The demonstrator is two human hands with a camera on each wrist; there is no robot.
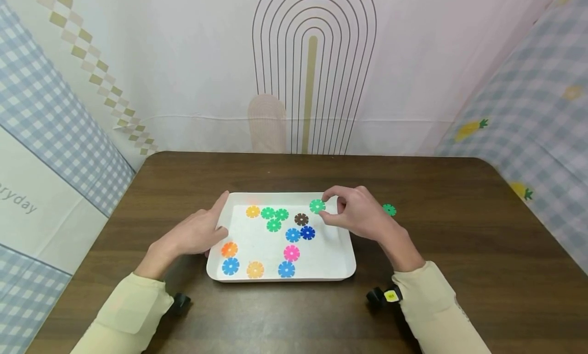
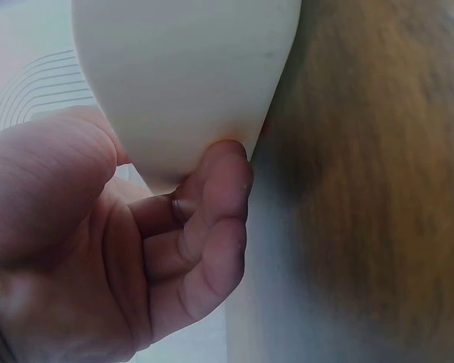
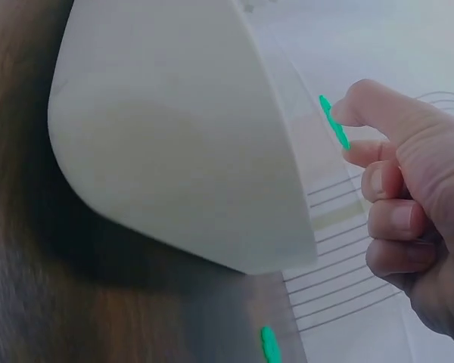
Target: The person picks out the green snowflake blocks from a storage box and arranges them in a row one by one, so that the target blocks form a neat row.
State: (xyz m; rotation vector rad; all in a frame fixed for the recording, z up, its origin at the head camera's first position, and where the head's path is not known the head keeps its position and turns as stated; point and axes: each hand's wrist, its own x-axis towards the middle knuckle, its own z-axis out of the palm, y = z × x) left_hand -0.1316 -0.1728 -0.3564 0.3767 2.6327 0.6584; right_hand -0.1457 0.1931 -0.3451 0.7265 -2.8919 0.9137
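Observation:
A white tray [image 1: 331, 262] lies on the table with several flower-shaped discs in it. My left hand [image 1: 195, 231] grips its left side, thumb and index finger over the rim; in the left wrist view the other fingers of this hand [image 2: 181, 234] curl against the tray's outer wall [image 2: 181, 83]. Between thumb and index finger my right hand [image 1: 360, 213] pinches a green disc [image 1: 317, 206] above the tray's back right part. The right wrist view shows that disc [image 3: 334, 122] edge-on, higher than the tray wall [image 3: 181, 144], with the hand's [image 3: 416, 181] other fingers curled.
Another green disc [image 1: 389, 209] lies on the brown table [image 1: 459, 231], right of the tray. Inside the tray are green, blue, orange and yellow discs, a brown one [image 1: 301, 219] and a pink one [image 1: 291, 253]. A patterned cloth [image 1: 197, 63] hangs behind the table.

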